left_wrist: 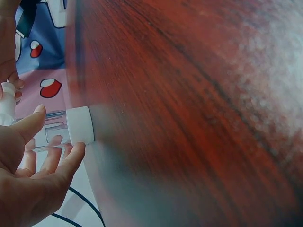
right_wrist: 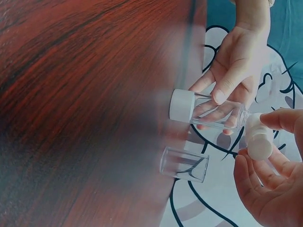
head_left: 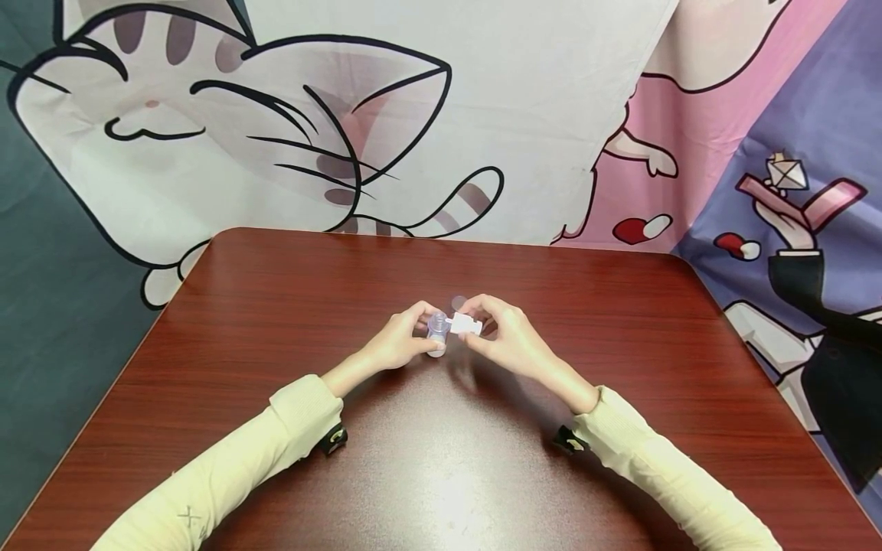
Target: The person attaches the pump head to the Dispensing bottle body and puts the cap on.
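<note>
Holding a clear bottle (head_left: pixel 437 325) upright in the left hand (head_left: pixel 398 341), thumb on one side, fingers curled round the other; its white base (right_wrist: pixel 182 106) touches the table. Right hand (head_left: pixel 513 340) pinches a white fitting (head_left: pixel 465 324) between thumb and fingers, right at the bottle's mouth. Can't tell if the fitting is seated or just alongside: the joint is tiny in the head view, and the two overlap in the right wrist view.

Visibility: left fingers hide part of the bottle wall. A narrower clear shape shows inside the bottle, too faint to call. Left wrist view crops the left hand and the fitting at its left edge, and shows only a strip of the right hand. Clear cup (right_wrist: pixel 184 164) is on the table just beside the bottle; in the head view it's a pale outline by the right fingertips, which end is open unclear. Black wrist units (head_left: pixel 334 439) are mostly tucked under the pale sleeves (head_left: pixel 207 467), which run off the bottom edge.

Surface: reddish-brown wood-grain table (head_left: pixel 310 283), rounded far corners, strong glare near the front. Room: printed cloth backdrop (head_left: pixel 537 92) behind, cartoon cat on white, then pink and blue-violet panels; dark green at far left.
</note>
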`<action>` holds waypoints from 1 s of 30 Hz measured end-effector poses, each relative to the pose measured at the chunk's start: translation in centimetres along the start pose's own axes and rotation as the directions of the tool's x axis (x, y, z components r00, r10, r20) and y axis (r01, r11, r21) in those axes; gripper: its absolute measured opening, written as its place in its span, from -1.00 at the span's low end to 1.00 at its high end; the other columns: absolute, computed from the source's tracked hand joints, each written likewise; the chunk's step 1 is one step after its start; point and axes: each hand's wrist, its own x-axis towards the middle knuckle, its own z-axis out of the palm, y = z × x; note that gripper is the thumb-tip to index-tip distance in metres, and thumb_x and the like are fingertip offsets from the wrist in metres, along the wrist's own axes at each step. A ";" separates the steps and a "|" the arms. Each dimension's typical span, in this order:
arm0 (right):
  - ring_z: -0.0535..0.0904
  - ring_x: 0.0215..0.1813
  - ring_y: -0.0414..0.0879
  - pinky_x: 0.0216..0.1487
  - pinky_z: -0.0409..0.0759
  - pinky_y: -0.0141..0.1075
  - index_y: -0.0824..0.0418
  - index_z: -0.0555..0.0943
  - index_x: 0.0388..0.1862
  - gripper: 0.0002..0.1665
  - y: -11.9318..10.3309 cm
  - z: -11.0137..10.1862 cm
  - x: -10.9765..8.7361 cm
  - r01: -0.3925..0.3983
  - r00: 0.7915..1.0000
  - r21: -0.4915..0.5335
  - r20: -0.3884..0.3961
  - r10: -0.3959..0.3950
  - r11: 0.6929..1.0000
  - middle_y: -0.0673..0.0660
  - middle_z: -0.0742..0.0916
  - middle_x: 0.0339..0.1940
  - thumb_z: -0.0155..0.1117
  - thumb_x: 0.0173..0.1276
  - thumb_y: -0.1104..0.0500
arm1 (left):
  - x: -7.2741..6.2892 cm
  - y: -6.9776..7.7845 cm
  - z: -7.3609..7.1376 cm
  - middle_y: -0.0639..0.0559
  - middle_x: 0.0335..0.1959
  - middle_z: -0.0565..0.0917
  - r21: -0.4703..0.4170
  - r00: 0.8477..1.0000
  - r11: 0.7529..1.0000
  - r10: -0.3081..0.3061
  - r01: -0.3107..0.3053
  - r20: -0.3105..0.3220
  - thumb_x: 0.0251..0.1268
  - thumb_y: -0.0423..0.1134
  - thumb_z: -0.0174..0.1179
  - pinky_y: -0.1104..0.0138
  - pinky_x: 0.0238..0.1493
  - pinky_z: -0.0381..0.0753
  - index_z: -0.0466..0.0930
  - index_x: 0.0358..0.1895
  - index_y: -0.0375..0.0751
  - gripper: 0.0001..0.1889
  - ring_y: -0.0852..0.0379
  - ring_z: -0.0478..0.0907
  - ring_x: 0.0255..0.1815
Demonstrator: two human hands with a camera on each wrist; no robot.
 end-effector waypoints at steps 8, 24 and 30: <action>0.60 -0.23 -0.15 -0.27 0.67 -0.30 0.15 0.57 -0.08 -0.66 -0.1 0.0 0.1 0.014 1.000 0.012 -0.014 -0.014 1.000 0.04 0.69 -0.25 0.41 0.15 0.23 | 0.0 0.1 0.0 -0.17 0.07 0.62 0.002 1.000 1.000 -0.001 0.001 -0.004 0.18 -0.36 0.31 0.06 0.14 0.55 0.41 0.13 -0.26 -0.55 -0.12 0.59 0.11; 0.61 -0.22 -0.16 -0.26 0.67 -0.33 0.13 0.59 -0.06 -0.66 -0.1 0.1 0.1 0.008 0.998 0.029 -0.055 -0.006 1.000 0.03 0.70 -0.20 0.41 0.17 0.22 | -0.1 0.2 0.0 -0.18 0.08 0.62 0.014 1.000 1.000 -0.016 0.016 -0.004 0.18 -0.36 0.31 0.07 0.14 0.55 0.40 0.13 -0.27 -0.55 -0.12 0.58 0.12; 0.61 -0.23 -0.16 -0.25 0.66 -0.35 0.13 0.59 -0.06 -0.66 -0.3 0.1 0.4 0.031 0.998 0.036 -0.054 -0.029 0.999 0.03 0.70 -0.16 0.41 0.17 0.22 | -0.2 0.3 -0.1 -0.21 0.05 0.63 0.011 1.000 1.000 0.024 -0.024 -0.013 0.17 -0.37 0.31 0.07 0.10 0.57 0.40 0.11 -0.32 -0.55 -0.13 0.61 0.08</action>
